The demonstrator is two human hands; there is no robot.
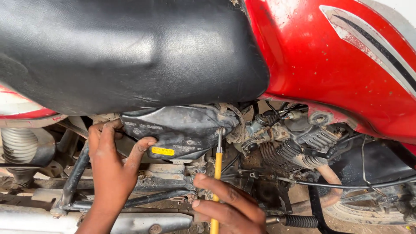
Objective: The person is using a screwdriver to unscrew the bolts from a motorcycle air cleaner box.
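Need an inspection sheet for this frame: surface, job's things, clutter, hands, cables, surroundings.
Surface: no bench; work is on a motorcycle's side, dusty ground below.
Job's things: black air-filter box with a yellow sticker, under the black seat; yellow-handled screwdriver, its tip at the box's right edge.
Clutter: nothing seen loose; grime and rust on the engine.
Hands: left hand grips the box's left side, thumb near the sticker; right hand holds the screwdriver handle.
Cables: black cables run rightward past the engine; wires bunch under the red fuel tank.
Surroundings: rear shock spring at left, footpeg at bottom, frame tubes.
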